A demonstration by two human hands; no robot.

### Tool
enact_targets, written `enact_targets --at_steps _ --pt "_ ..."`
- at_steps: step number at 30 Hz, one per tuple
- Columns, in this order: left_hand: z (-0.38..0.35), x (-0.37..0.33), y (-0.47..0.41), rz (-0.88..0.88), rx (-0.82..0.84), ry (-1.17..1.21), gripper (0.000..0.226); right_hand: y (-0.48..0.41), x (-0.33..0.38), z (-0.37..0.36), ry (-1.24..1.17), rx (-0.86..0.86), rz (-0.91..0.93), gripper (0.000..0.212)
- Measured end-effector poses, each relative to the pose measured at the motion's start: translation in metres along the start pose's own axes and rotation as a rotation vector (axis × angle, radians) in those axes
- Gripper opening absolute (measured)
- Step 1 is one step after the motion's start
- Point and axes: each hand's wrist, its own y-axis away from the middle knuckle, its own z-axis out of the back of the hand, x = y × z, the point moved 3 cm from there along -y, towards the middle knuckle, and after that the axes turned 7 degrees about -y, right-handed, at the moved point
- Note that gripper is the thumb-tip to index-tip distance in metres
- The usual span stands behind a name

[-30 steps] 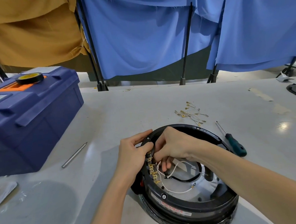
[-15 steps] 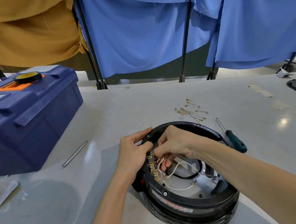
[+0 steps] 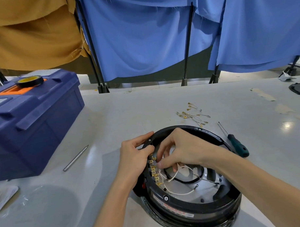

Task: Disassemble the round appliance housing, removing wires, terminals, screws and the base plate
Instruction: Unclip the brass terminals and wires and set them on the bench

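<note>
The round black housing (image 3: 191,207) lies open side up on the grey table, with a silver base plate (image 3: 211,184) inside. A row of brass terminals (image 3: 153,171) lines its left inner wall, and white wires (image 3: 175,192) trail from them across the plate. My left hand (image 3: 134,159) grips the housing's left rim, thumb over the edge. My right hand (image 3: 179,149) reaches in from the right, its fingertips pinching a white wire at the terminals.
A pile of removed brass terminals with short wires (image 3: 193,114) lies beyond the housing. A green-handled screwdriver (image 3: 237,144) sits at its right. A metal bit (image 3: 75,158) lies left, next to a blue toolbox (image 3: 32,120) carrying a tape roll (image 3: 29,80).
My right hand has lifted slightly and its fingers have spread, moving down the terminal row. My left hand keeps its grip on the rim. The view has tilted a little.
</note>
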Motion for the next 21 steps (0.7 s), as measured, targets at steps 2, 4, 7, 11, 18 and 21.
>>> enact_targets --at_steps 2,4,7,11,18,21 --pt "0.000 0.000 0.000 0.011 -0.003 0.015 0.044 0.001 0.003 -0.006 0.095 0.013 0.007 0.008" --pt "-0.001 -0.001 0.001 0.005 -0.006 0.018 0.046 0.000 0.004 -0.011 0.137 0.016 0.004 0.002" --pt "-0.001 -0.003 0.002 -0.007 -0.011 0.010 0.048 -0.004 0.005 -0.014 0.177 0.009 -0.009 0.011" --pt "-0.001 -0.003 0.002 -0.006 -0.014 0.012 0.049 -0.006 0.005 -0.015 0.193 0.032 -0.011 0.014" --pt "0.000 0.000 0.001 0.013 -0.002 0.009 0.046 -0.007 0.001 -0.016 0.169 0.026 0.032 0.004" --pt "0.000 -0.001 0.001 0.016 -0.001 0.022 0.046 -0.006 -0.001 -0.016 0.152 0.025 0.035 0.009"
